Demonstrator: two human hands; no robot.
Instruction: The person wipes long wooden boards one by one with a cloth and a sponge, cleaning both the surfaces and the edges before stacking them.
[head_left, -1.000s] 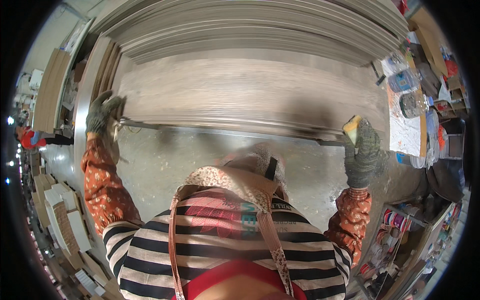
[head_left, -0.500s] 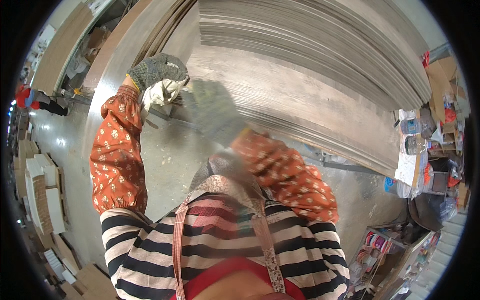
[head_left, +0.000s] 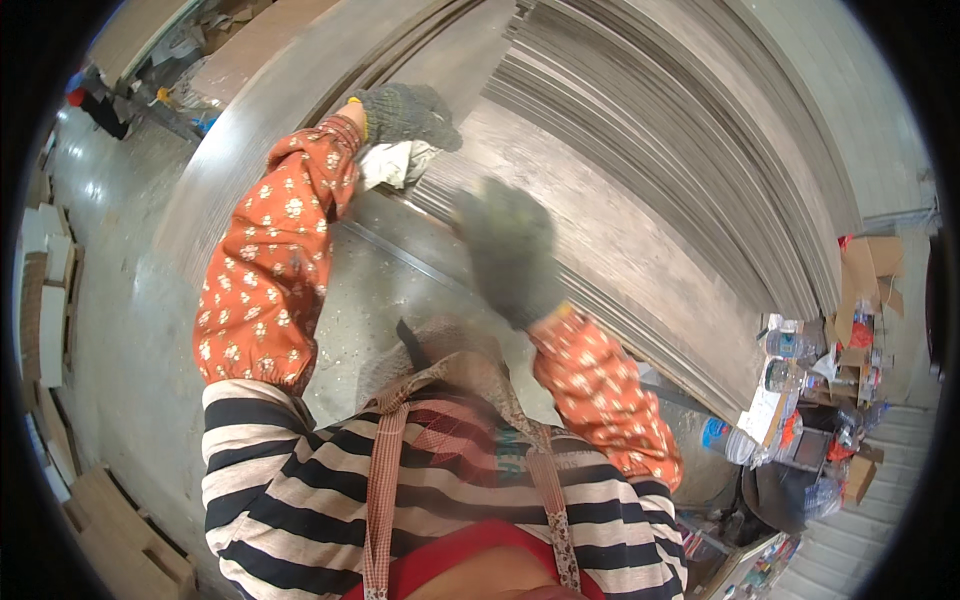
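My left hand (head_left: 408, 115), in a dark grey knitted glove, is closed on a crumpled white cloth (head_left: 393, 163). It rests at the near left corner of a stack of grey wood-grain boards (head_left: 640, 215). My right hand (head_left: 512, 250), in a matching glove, is over the near edge of that stack, to the right of the cloth. Motion blurs it, and I cannot tell whether its fingers are closed or touch the boards. Orange floral sleeves cover both my forearms.
A second pile of grey boards (head_left: 690, 130) lies on the far part of the stack. More long boards (head_left: 250, 130) stretch off at the left. Bottles (head_left: 785, 375) and cardboard (head_left: 868, 275) crowd the right side. Stacked panels (head_left: 45, 300) stand on the floor at far left.
The whole view has turned, so the boards sit further right. My right hand has moved rightward, away from my left hand. The left hand still grips the cloth.
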